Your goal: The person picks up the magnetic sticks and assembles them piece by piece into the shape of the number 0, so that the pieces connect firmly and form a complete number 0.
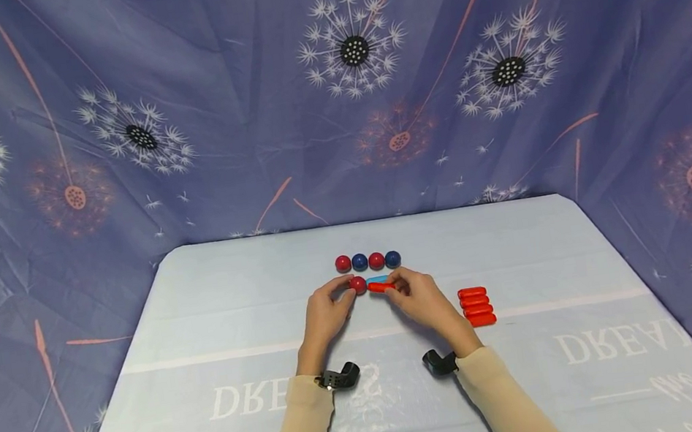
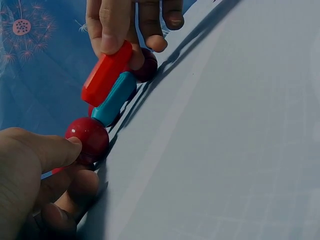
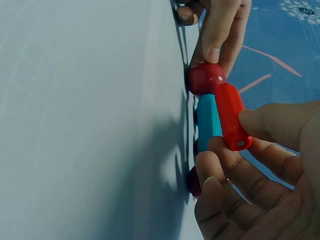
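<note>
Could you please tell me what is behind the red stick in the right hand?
In the head view, a blue stick, then four balls farther back. The right hand covers the blue stick's right end, so that's hidden.

long beige sleeves (image 1: 301,429) reach down to a rounded black camera (image 1: 345,375) worn on each wrist.

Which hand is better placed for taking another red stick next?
Probably the right hand: it is nearer the grouped sticks, though holding a red stick; the left hand pinches a red ball.

Dandelion-print backdrop (image 1: 278,107), white table (image 1: 232,306).
</note>
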`<state>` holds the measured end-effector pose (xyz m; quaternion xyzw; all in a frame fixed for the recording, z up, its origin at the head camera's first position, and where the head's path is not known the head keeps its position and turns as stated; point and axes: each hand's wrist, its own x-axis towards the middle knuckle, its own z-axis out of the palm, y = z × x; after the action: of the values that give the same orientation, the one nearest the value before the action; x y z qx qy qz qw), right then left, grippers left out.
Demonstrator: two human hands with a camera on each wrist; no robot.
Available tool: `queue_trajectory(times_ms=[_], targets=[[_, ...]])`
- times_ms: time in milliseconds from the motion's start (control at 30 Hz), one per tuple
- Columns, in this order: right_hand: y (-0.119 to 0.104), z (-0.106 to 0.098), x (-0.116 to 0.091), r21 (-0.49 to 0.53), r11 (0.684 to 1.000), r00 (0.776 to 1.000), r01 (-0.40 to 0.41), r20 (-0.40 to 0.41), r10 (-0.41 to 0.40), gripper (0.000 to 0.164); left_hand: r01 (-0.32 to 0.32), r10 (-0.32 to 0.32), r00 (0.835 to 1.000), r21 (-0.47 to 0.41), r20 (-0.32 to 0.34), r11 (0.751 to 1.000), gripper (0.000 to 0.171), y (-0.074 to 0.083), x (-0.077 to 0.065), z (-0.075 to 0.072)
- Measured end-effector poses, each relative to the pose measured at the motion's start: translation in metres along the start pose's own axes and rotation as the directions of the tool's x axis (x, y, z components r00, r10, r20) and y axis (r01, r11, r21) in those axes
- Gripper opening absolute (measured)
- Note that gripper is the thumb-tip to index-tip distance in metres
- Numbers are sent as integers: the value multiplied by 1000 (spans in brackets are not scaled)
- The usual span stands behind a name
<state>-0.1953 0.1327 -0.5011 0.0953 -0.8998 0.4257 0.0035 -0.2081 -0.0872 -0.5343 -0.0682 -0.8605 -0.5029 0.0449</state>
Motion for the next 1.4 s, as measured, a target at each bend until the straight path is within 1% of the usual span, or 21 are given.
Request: queue_trajectory(times_ms=[133, 400, 600, 933, 1200, 1400], targets=[[1, 3, 1, -13, 1000, 1000, 1, -2, -1, 13, -8, 8, 1000, 4, -1, 1000, 32, 0, 1, 0], [0, 10, 2, -19, 999, 999, 33, -23, -34, 14, -19, 19, 1000, 26, -7, 999, 31, 2, 3, 0], [-3, 11, 0, -9, 1000, 999, 23, -37, -23, 14, -21, 21, 1000, 25, -7, 999, 30, 2, 3, 1], [-4, 13, 0, 4, 1000, 1000, 11, -13, -11, 15, -36, 36, 999, 28, -18, 999, 32, -1, 4, 2], [-5, 12, -1, 23, 1000, 999, 3, 47, -4, 16, -25, 25, 1000, 10, -9, 1000, 31, -1, 2, 1], [-5, 11, -1, 29, 1000, 997, 8, 76, -10, 17, -19, 19, 1000, 20, -15, 1000, 30, 0, 2, 1]])
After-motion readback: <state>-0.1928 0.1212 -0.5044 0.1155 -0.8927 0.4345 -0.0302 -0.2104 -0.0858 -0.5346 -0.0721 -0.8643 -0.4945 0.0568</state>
